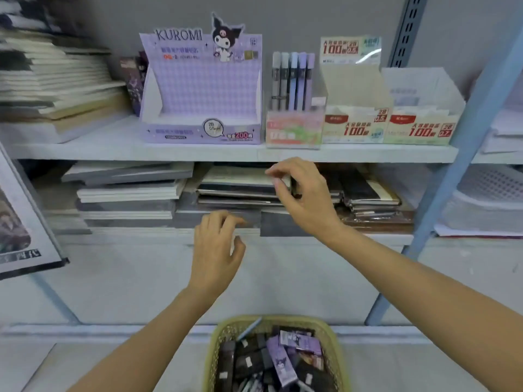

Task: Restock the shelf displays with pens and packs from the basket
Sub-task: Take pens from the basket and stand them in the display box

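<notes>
Bottom centre of the frame: yellow-green woven plastic basket, heaped with flat purple and dark rectangular packs and a few slim pens. Most packs lie with their long axis running roughly up and down the frame, somewhat tilted. One pen leans on the upper-left rim.

Both hands hang above the basket, in front of the lower shelf of stacked notebooks. The left hand sits mid-frame, fingers loosely curled and slightly apart, with nothing in them. The right hand is higher and further right, just under the white upper shelf board. Its thumb and fingertips are drawn toward each other, and blur hides whether they pinch anything.

Upper shelf: the lilac checked cardboard Kuromi display box shows no stock in its tray. Just beside it to the right, the clear plastic holder carries a row of upright pens.

Judgement: stock lies straight down-frame from both hands and the left hand is nearer. A reach down with fingers across a pack's short sides looks simplest.
</notes>
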A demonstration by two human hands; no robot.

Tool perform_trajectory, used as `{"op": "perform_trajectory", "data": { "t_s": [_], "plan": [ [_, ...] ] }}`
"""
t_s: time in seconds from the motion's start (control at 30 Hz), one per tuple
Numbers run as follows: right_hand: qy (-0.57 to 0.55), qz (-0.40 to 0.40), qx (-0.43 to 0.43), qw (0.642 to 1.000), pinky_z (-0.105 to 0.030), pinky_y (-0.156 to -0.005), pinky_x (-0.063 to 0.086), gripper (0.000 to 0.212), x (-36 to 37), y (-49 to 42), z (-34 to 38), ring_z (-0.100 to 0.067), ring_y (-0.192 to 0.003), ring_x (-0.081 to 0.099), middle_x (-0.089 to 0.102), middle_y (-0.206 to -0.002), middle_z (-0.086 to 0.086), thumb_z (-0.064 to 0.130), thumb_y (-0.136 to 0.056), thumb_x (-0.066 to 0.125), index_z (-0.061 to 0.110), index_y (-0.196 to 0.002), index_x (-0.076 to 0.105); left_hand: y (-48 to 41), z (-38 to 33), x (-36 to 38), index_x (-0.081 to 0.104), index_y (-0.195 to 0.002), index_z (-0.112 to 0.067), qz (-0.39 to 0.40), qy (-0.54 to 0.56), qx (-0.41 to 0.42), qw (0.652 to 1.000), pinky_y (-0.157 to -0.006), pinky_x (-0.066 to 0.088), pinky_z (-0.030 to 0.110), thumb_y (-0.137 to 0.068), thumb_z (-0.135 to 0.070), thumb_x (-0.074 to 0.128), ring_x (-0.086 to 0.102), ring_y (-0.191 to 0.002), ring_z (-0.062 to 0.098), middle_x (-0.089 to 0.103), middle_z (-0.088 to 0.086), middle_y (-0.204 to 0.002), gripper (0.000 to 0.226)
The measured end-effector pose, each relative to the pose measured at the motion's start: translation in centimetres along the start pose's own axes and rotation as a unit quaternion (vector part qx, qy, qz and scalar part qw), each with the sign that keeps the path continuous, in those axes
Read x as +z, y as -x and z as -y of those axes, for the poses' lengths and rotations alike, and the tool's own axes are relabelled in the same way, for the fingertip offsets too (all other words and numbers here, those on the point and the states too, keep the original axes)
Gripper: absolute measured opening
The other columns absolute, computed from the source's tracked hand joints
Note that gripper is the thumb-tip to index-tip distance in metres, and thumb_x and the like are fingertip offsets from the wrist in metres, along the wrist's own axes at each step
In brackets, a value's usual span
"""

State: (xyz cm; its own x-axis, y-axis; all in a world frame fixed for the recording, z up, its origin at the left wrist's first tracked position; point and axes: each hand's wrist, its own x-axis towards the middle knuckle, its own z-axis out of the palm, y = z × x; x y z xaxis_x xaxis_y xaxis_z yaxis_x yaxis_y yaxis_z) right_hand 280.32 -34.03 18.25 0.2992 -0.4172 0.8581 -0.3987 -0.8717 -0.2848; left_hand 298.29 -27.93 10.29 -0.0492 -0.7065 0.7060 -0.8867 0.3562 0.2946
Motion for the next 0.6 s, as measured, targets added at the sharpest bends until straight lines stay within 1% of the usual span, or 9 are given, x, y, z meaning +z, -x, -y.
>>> {"op": "perform_trajectory", "data": {
  "t_s": [0.07, 0.13, 0.23, 0.3, 0.33, 0.4, 0.47, 0.53, 0.6],
  "plan": [
    [-0.047, 0.059, 0.051, 0.996, -0.017, -0.081, 0.046, 0.013, 2.2, 3.0, -0.7, -0.005, -0.090, 0.057, 0.063, -0.097, 0.003, 0.008, -0.093, 0.057, 0.010, -0.103, 0.065, 3.0, 1.8, 2.0, 0.067, -0.100, -0.010, 0.087, 0.011, -0.019, 0.996, -0.078, 0.045, 0.042, -0.080, 0.004, 0.063, 0.055, -0.095, 0.031, 0.059, 0.008, -0.102, 0.025],
    [-0.068, 0.135, 0.119, 0.981, -0.018, -0.075, 0.047, 0.011, 4.8, 7.1, -1.7, -0.003, -0.083, 0.056, 0.063, -0.094, 0.005, 0.011, -0.093, 0.057, 0.013, -0.101, 0.065, 6.2, 3.6, 4.3, 0.066, -0.108, -0.014, 0.209, 0.006, -0.052, 0.976, -0.087, 0.043, 0.041, -0.087, -0.004, 0.059, 0.053, -0.105, 0.030, 0.058, 0.006, -0.113, 0.025],
    [-0.097, 0.253, 0.232, 0.934, -0.022, -0.071, 0.047, 0.010, 8.5, 14.3, -3.3, -0.008, -0.076, 0.058, 0.066, -0.093, 0.002, 0.010, -0.092, 0.059, 0.010, -0.098, 0.067, 11.5, 6.3, 7.6, 0.054, -0.129, -0.021, 0.372, -0.040, -0.092, 0.923, -0.100, 0.037, 0.034, -0.098, -0.019, 0.047, 0.042, -0.126, 0.023, 0.046, 0.000, -0.138, 0.032],
    [-0.101, 0.337, 0.285, 0.892, -0.028, -0.076, 0.050, 0.011, 10.3, 19.0, -4.1, -0.014, -0.083, 0.062, 0.068, -0.097, -0.001, 0.011, -0.092, 0.061, 0.008, -0.100, 0.067, 15.0, 7.5, 9.1, 0.046, -0.138, -0.021, 0.440, -0.060, -0.115, 0.888, -0.105, 0.034, 0.033, -0.100, -0.023, 0.043, 0.038, -0.132, 0.022, 0.038, 0.000, -0.148, 0.038],
    [-0.098, 0.379, 0.300, 0.870, -0.029, -0.078, 0.051, 0.012, 11.1, 21.1, -4.2, -0.015, -0.087, 0.063, 0.068, -0.099, -0.002, 0.013, -0.092, 0.061, 0.009, -0.102, 0.068, 16.7, 8.0, 9.6, 0.042, -0.142, -0.021, 0.463, -0.062, -0.134, 0.874, -0.106, 0.034, 0.033, -0.101, -0.023, 0.042, 0.036, -0.134, 0.022, 0.035, 0.001, -0.152, 0.042],
    [-0.106, 0.459, 0.315, 0.824, -0.019, -0.078, 0.048, 0.016, 12.5, 25.1, -4.0, -0.012, -0.091, 0.064, 0.069, -0.103, -0.002, 0.013, -0.091, 0.061, 0.012, -0.106, 0.068, 19.8, 9.0, 10.2, 0.035, -0.147, -0.019, 0.492, -0.061, -0.164, 0.853, -0.109, 0.031, 0.032, -0.101, -0.023, 0.041, 0.031, -0.139, 0.023, 0.026, 0.002, -0.157, 0.047],
    [-0.116, 0.540, 0.296, 0.779, -0.017, -0.078, 0.043, 0.022, 13.8, 28.6, -3.5, -0.010, -0.095, 0.060, 0.067, -0.109, -0.002, 0.011, -0.089, 0.061, 0.014, -0.111, 0.066, 22.4, 9.6, 10.5, 0.026, -0.152, -0.015, 0.500, -0.064, -0.161, 0.848, -0.117, 0.020, 0.028, -0.102, -0.024, 0.037, 0.016, -0.148, 0.020, 0.014, 0.003, -0.163, 0.051],
    [-0.113, 0.611, 0.259, 0.739, -0.027, -0.086, 0.045, 0.033, 15.1, 31.4, -2.8, -0.018, -0.104, 0.057, 0.062, -0.117, -0.005, 0.012, -0.088, 0.064, 0.015, -0.120, 0.061, 24.0, 10.1, 10.7, 0.024, -0.153, -0.012, 0.473, -0.045, -0.151, 0.867, -0.118, 0.004, 0.021, -0.103, -0.022, 0.035, 0.004, -0.151, 0.015, 0.008, 0.002, -0.163, 0.052],
    [-0.094, 0.650, 0.221, 0.721, -0.037, -0.092, 0.045, 0.046, 16.2, 33.4, -2.2, -0.022, -0.112, 0.049, 0.056, -0.126, -0.007, 0.016, -0.086, 0.066, 0.015, -0.130, 0.054, 24.8, 10.5, 10.8, 0.028, -0.151, -0.012, 0.434, -0.014, -0.150, 0.888, -0.114, -0.003, 0.015, -0.102, -0.018, 0.037, 0.004, -0.150, 0.014, 0.012, 0.001, -0.162, 0.050]
  ]
}}
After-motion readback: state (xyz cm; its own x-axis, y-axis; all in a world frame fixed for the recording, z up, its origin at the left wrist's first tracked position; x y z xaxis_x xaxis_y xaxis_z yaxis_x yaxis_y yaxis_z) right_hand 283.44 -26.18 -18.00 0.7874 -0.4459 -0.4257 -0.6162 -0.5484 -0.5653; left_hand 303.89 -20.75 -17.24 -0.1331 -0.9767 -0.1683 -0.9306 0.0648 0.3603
